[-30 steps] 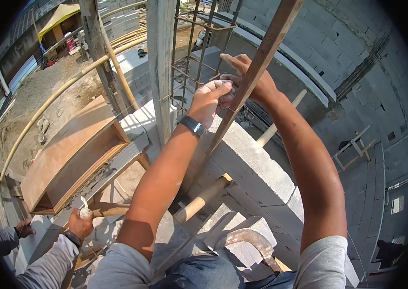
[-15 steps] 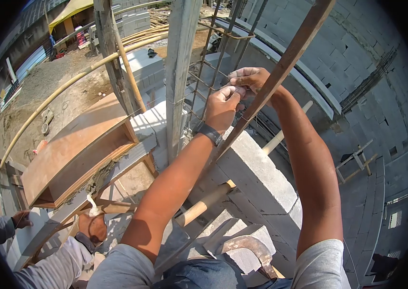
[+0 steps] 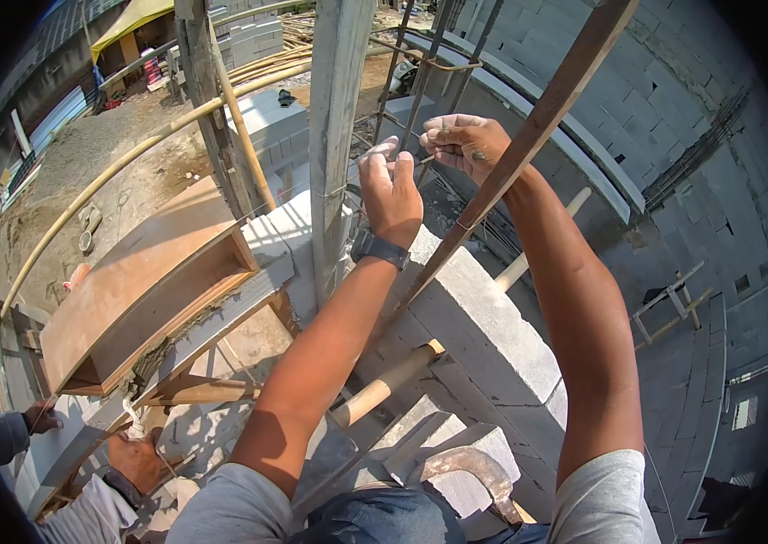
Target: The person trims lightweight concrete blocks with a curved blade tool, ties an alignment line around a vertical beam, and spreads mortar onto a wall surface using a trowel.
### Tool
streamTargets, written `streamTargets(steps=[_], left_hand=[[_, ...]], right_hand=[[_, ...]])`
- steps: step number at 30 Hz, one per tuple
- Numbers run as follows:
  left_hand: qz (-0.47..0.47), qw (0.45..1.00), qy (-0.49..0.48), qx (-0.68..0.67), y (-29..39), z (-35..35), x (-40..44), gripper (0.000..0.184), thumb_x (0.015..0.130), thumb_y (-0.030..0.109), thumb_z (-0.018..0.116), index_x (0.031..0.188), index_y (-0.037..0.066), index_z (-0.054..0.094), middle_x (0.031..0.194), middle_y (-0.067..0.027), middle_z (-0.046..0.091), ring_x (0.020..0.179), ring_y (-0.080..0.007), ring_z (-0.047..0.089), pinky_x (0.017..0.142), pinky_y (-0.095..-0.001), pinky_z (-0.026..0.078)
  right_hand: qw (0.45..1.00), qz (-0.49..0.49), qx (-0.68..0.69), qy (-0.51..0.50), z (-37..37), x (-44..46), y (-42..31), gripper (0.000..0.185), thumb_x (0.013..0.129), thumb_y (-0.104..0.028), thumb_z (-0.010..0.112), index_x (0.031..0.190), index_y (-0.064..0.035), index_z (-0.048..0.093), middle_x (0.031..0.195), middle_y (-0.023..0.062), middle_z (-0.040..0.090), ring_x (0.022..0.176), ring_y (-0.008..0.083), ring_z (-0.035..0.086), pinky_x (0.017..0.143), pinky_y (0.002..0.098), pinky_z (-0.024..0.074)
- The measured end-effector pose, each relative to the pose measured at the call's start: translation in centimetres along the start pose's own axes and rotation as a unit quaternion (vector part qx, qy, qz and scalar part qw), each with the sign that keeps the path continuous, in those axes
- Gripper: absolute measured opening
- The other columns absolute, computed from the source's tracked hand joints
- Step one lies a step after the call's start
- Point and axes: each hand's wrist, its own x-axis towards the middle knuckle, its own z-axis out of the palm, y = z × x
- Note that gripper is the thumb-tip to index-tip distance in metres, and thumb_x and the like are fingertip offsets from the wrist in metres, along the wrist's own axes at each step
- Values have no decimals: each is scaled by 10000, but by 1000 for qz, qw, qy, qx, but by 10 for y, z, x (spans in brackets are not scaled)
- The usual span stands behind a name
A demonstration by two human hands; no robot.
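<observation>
Both my hands are up at a rebar cage [image 3: 425, 77] of dark upright bars with thin cross ties. My left hand [image 3: 390, 199], a dark band on its wrist, is beside the cage with thumb and fingers apart. Just right of it, my right hand [image 3: 467, 145] has its fingers curled to the thumb near the end of a cross tie; whatever lies in that pinch is too small to make out. A slanted wooden batten [image 3: 529, 136] passes in front of my right wrist. Left of my left hand stands an upright timber post [image 3: 334, 118].
Below are light blocks [image 3: 493, 317], a bamboo pole [image 3: 388, 385] and a curved-handled tool [image 3: 475, 471]. A curved plywood form [image 3: 144, 281] lies left. A co-worker's hand [image 3: 135, 462] grips something white beneath it; another hand [image 3: 39, 415] rests on a board edge.
My hands have come apart: the left has moved slightly left and its fingers have spread, the right has shifted slightly up and left. The co-worker's nearer hand has moved down and left.
</observation>
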Motion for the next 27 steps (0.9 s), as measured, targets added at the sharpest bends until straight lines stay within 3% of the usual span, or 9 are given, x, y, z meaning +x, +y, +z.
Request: streamTargets(steps=[3,7,8,11,12,16,19,24,27], left_hand=[[-68,995,-14,-67,1,8,18,357,1039,269,561,1204,-25,675,1120,-99,687,1010,-187,634,936,-327,489],[-172,975,-82,-116,14,10,33,393,1041,351,542,1110,8,721,1031,-69,718,952,-141,616,841,-288,476],[-205,966,-83,-135,14,12,38,377,1028,383,554,1056,53,733,990,-46,724,873,-123,626,724,-284,460],[-249,948,-104,-167,29,6,46,404,1050,336,518,1050,-19,710,986,-99,724,813,-197,641,745,-348,516],[-252,939,-121,-201,28,5,48,315,1005,368,589,1083,92,720,913,-5,705,617,-138,591,543,-284,439],[-338,888,-131,-284,25,-4,61,213,993,285,599,1060,112,703,799,22,645,598,-110,588,506,-260,461],[-361,869,-156,-301,25,-7,65,186,995,264,585,1051,127,697,823,28,637,604,-120,589,506,-262,462],[-359,865,-224,-269,17,-6,71,255,1034,346,451,1145,191,620,874,19,654,602,-160,600,515,-287,469],[-363,870,-251,-219,21,-4,72,255,1030,343,449,1137,187,621,861,19,658,606,-171,598,518,-291,476]], right_hand=[[1000,-19,0,-10,-2,3,-1,203,960,-31,687,1154,9,640,1025,84,716,974,160,703,864,259,566],[997,-46,27,-52,-9,12,-1,216,966,-51,694,1163,12,629,1043,86,713,985,162,699,861,275,558],[997,-49,20,-55,-10,12,-1,215,967,-54,694,1162,10,630,1049,86,713,984,160,698,862,277,555],[996,-59,-3,-66,-3,8,-4,212,969,-65,695,1159,6,634,1060,85,714,979,155,694,861,280,549],[996,-61,-10,-69,-2,10,-3,211,970,-68,695,1159,5,636,1060,83,715,977,153,694,860,278,549],[996,-50,-19,-69,0,11,-2,223,974,-83,694,1171,11,645,1058,82,724,976,146,693,862,275,547],[996,-42,-4,-73,-2,16,0,266,917,-78,757,1172,-35,696,1036,41,758,1001,120,696,869,268,532],[996,-45,9,-77,-3,18,0,268,923,-51,739,1182,-4,691,1057,79,754,997,143,708,867,277,551],[996,-38,16,-73,-1,18,1,222,962,-49,689,1176,9,680,1056,83,739,991,149,702,874,272,550]])
